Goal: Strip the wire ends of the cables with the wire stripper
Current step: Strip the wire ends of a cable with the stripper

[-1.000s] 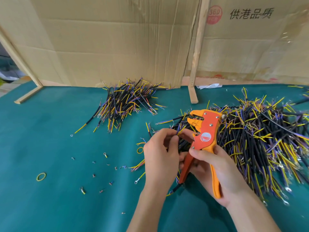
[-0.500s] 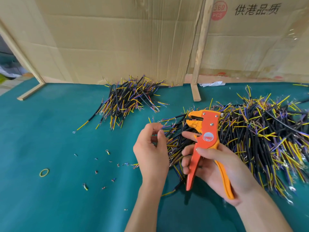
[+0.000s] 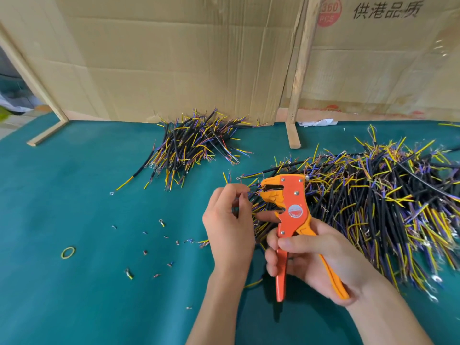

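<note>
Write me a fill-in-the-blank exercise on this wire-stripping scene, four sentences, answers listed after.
1. The wire stripper is held in the person's ____ hand.
2. The left hand pinches a thin wire at the stripper's ____ head.
3. A yellow rubber band lies on the ____ table cover.
4. The larger cable pile lies to the ____ of the smaller cable pile.

Missing words: right; orange; green; right
</note>
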